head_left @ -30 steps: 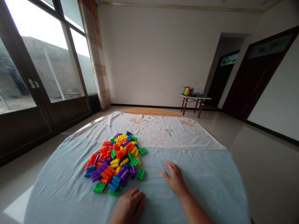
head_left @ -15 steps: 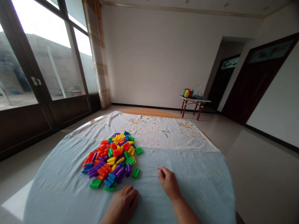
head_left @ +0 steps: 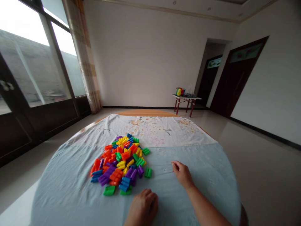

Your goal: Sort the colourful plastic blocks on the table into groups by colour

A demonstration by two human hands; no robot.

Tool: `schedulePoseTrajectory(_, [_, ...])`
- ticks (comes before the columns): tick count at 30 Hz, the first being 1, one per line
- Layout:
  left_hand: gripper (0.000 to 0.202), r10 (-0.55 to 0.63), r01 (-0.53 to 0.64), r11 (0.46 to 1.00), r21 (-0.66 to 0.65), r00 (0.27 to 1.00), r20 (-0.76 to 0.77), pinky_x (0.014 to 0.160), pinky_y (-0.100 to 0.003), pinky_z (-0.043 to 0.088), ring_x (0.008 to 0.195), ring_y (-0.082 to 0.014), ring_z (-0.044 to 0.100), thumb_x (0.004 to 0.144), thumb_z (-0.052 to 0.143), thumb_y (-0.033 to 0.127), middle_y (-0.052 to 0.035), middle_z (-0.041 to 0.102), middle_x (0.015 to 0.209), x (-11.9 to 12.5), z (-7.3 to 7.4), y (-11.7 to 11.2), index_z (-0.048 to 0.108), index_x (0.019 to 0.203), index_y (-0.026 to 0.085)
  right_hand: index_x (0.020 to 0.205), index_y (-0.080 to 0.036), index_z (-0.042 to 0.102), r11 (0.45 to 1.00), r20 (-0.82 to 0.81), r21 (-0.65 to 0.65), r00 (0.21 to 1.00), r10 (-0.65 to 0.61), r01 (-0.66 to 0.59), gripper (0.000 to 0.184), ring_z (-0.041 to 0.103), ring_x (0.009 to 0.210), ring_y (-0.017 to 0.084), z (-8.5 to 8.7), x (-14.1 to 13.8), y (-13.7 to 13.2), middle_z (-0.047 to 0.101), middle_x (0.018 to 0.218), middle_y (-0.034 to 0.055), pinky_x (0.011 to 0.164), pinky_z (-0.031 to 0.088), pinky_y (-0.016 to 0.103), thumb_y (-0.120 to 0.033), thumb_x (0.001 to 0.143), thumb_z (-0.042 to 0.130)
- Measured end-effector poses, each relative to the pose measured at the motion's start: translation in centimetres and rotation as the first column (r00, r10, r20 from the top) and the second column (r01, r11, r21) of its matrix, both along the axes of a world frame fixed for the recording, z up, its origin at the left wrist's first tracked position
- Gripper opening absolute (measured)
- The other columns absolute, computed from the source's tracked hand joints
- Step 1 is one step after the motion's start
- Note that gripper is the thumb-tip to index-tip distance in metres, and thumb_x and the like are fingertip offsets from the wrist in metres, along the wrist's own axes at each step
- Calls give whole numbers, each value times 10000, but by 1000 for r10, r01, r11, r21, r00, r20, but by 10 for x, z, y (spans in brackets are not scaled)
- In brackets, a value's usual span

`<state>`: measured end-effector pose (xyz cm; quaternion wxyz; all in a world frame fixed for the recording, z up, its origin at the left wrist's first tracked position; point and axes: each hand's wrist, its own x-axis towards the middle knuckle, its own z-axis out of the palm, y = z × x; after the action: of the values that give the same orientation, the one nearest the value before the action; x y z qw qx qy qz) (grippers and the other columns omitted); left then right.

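A heap of plastic building blocks [head_left: 119, 161] in orange, yellow, green, blue and purple lies on a round table covered by a light blue and white cloth [head_left: 188, 147]. My left hand [head_left: 143, 207] rests on the cloth near the front edge, fingers curled loosely, just right of the heap and holding nothing. My right hand [head_left: 182, 172] lies on the cloth to the right of the blocks, fingers bent and close together, nothing visible in it. A single green block [head_left: 148, 172] sits between the heap and my right hand.
Large windows and dark doors [head_left: 35, 94] line the left wall, with a curtain [head_left: 82, 59] beside them. A small red-legged side table [head_left: 185, 102] with a colourful object stands at the far wall. Dark wooden doors [head_left: 235, 75] are at the right.
The view has swung a little to the right. My right hand has drawn its fingers in from a flatter spread; my left hand stays near the front edge.
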<state>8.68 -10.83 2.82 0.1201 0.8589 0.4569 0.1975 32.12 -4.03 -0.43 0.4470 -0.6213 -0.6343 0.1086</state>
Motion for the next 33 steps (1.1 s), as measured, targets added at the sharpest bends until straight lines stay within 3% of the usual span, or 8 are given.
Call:
schedulePoseTrajectory(5, [325, -53, 55, 996, -74, 998, 34, 614, -206, 367, 690, -103, 576, 891, 330, 245, -19, 620, 732, -5, -2, 6, 604, 718, 210, 908, -136, 689, 996, -59, 4, 994, -90, 90, 418, 621, 571, 169, 4, 1, 2, 668, 610, 64, 578, 478, 232, -418, 870, 383])
schedulePoseTrajectory(10, [308, -109, 113, 991, -67, 992, 62, 626, -194, 399, 701, -109, 595, 891, 354, 289, -16, 629, 737, -8, -8, 13, 624, 756, 229, 915, -132, 690, 995, -47, -5, 993, -104, 104, 364, 621, 597, 161, 4, 0, 3, 682, 655, 69, 593, 474, 221, -363, 859, 413])
schedulePoseTrajectory(16, [323, -95, 106, 988, -110, 990, 105, 632, -193, 404, 695, -105, 590, 898, 349, 319, -14, 620, 727, -13, -6, 10, 626, 759, 230, 913, -145, 690, 992, -54, -47, 991, -123, 121, 318, 622, 616, 151, 8, -2, 3, 686, 653, 55, 604, 466, 213, -333, 845, 442])
schedulePoseTrajectory(27, [325, -61, 81, 983, -165, 990, 124, 652, -187, 426, 707, -97, 596, 895, 354, 359, -11, 628, 752, -13, -5, 11, 641, 810, 232, 925, -126, 671, 995, -221, -29, 971, -95, 91, 382, 625, 576, 160, 11, 3, -1, 659, 621, 54, 578, 476, 229, -405, 867, 417])
schedulePoseTrajectory(33, [278, -42, 51, 995, -83, 993, 108, 684, -160, 456, 731, -95, 611, 881, 405, 362, -4, 656, 781, -15, -13, 15, 655, 835, 249, 916, -149, 671, 998, -175, 28, 983, 59, -55, 323, 610, 561, 146, 20, 1, -7, 649, 619, 37, 573, 468, 221, -359, 883, 427])
